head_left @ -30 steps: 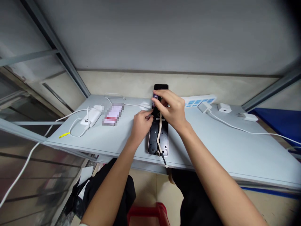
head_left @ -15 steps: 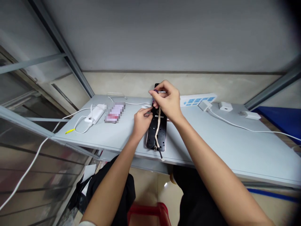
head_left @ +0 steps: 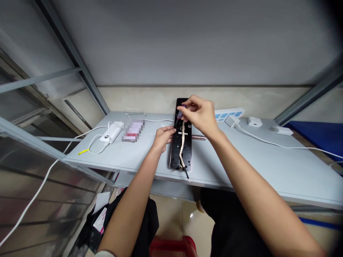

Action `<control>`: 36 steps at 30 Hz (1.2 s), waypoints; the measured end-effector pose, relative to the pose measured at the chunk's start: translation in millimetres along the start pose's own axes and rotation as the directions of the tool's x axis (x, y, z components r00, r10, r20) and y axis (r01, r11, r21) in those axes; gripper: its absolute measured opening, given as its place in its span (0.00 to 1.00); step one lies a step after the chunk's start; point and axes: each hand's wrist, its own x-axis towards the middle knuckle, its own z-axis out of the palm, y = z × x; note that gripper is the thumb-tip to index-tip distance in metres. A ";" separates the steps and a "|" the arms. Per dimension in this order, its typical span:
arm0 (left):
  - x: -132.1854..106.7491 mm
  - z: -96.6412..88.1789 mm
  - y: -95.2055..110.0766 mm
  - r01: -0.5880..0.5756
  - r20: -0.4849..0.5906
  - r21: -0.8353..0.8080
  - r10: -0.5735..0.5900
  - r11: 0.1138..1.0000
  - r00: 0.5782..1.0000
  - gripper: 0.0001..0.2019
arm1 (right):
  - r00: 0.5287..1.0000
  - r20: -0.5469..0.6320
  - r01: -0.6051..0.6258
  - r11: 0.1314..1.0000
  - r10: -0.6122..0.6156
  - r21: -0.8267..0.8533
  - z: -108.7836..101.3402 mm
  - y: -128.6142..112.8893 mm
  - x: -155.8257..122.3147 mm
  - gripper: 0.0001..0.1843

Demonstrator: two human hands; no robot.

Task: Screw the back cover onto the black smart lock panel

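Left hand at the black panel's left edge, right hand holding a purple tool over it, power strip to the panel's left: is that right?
No: the power strip is right of the black panel, as the head view shows. The left hand is at the panel's left edge, and the right hand holds the purple tool over it.

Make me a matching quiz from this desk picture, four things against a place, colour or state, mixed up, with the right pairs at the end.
1. Left hand
2. Right hand
3. Power strip
4. Beige cable

A. White, with blue socket patches
B. At the left edge of the black panel
C. Runs lengthwise along the panel
D. Pinching a small purple item

Right pairs: 1-B; 2-D; 3-A; 4-C
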 end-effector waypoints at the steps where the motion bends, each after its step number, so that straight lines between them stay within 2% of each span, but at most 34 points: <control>1: 0.4 -0.1 0.3 0.009 0.004 -0.004 -0.009 1.000 1.000 0.13 | 0.999 0.034 0.041 0.996 -0.038 -0.084 -2.5 -4.1 2.1 0.12; 3: 0.9 0.1 0.7 0.025 0.024 0.004 -0.025 1.000 0.999 0.09 | 0.979 0.168 0.161 0.939 -0.113 -0.305 -7.1 -14.7 8.5 0.07; 4: 1.1 0.4 0.8 0.034 0.036 0.011 -0.034 0.999 0.999 0.06 | 0.957 0.262 0.233 0.873 -0.126 -0.428 -9.1 -20.9 12.5 0.06; 5: 1.0 0.7 1.0 0.044 0.049 0.019 -0.045 0.999 0.998 0.04 | 0.924 0.368 0.304 0.789 -0.107 -0.533 -10.8 -27.4 16.9 0.08; 7: 0.4 0.9 1.6 0.065 0.079 0.033 -0.068 0.997 0.995 0.03 | 0.828 0.561 0.450 0.613 -0.014 -0.650 -13.3 -40.7 26.3 0.12; 9: -0.6 0.1 2.6 0.088 0.111 0.044 -0.093 0.995 0.989 0.04 | 0.715 0.694 0.584 0.476 0.082 -0.658 -14.3 -52.8 35.2 0.13; 12: -2.2 -2.8 4.3 0.113 0.155 0.064 -0.122 0.992 0.980 0.06 | 0.571 0.801 0.730 0.337 0.177 -0.595 -13.1 -66.5 46.3 0.12; 14: -2.3 -4.9 5.3 0.120 0.176 0.078 -0.132 0.990 0.975 0.08 | 0.492 0.842 0.795 0.280 0.221 -0.538 -10.9 -72.4 51.6 0.12; 16: -1.4 -6.2 5.9 0.125 0.194 0.091 -0.141 0.988 0.971 0.07 | 0.436 0.867 0.826 0.274 0.241 -0.492 -8.2 -75.9 55.2 0.11; 19: 1.8 -6.3 6.2 0.138 0.205 0.107 -0.158 0.985 0.966 0.04 | 0.411 0.860 0.795 0.342 0.302 -0.500 -2.3 -78.2 59.1 0.12; 20: 3.1 -6.0 6.0 0.144 0.204 0.112 -0.164 0.983 0.965 0.05 | 0.423 0.837 0.761 0.365 0.347 -0.536 0.5 -78.4 60.4 0.14; 22: 5.3 -5.4 5.5 0.154 0.198 0.119 -0.175 0.981 0.964 0.06 | 0.481 0.745 0.656 0.374 0.463 -0.656 7.7 -78.1 63.7 0.17; 24: 6.4 -5.2 5.1 0.160 0.195 0.123 -0.182 0.979 0.964 0.07 | 0.546 0.627 0.543 0.335 0.556 -0.770 16.1 -77.9 67.1 0.19; 26: 6.1 -5.3 5.3 0.163 0.201 0.127 -0.186 0.978 0.962 0.07 | 0.579 0.543 0.478 0.286 0.609 -0.830 23.4 -79.1 69.3 0.20; 29: 3.8 -5.4 7.0 0.162 0.215 0.133 -0.188 0.978 0.958 0.08 | 0.585 0.505 0.482 0.228 0.635 -0.846 27.2 -85.2 68.0 0.22; 31: 1.8 -5.0 8.7 0.159 0.216 0.139 -0.187 0.977 0.958 0.07 | 0.577 0.529 0.528 0.210 0.623 -0.823 24.3 -90.7 64.7 0.22; 32: 0.9 -4.6 9.6 0.157 0.218 0.142 -0.186 0.977 0.958 0.06 | 0.552 0.575 0.591 0.203 0.604 -0.781 21.8 -92.9 63.0 0.21; 33: 0.0 -4.2 10.4 0.155 0.221 0.146 -0.185 0.977 0.957 0.06 | 0.505 0.640 0.677 0.195 0.579 -0.710 19.1 -94.3 61.7 0.20; 35: -1.2 -3.7 11.5 0.153 0.230 0.151 -0.185 0.977 0.955 0.05 | 0.343 0.777 0.854 0.170 0.529 -0.493 13.9 -94.2 61.0 0.17; 36: -1.5 -3.6 11.7 0.151 0.234 0.152 -0.184 0.977 0.955 0.04 | 0.268 0.815 0.903 0.161 0.514 -0.399 12.0 -92.7 61.5 0.18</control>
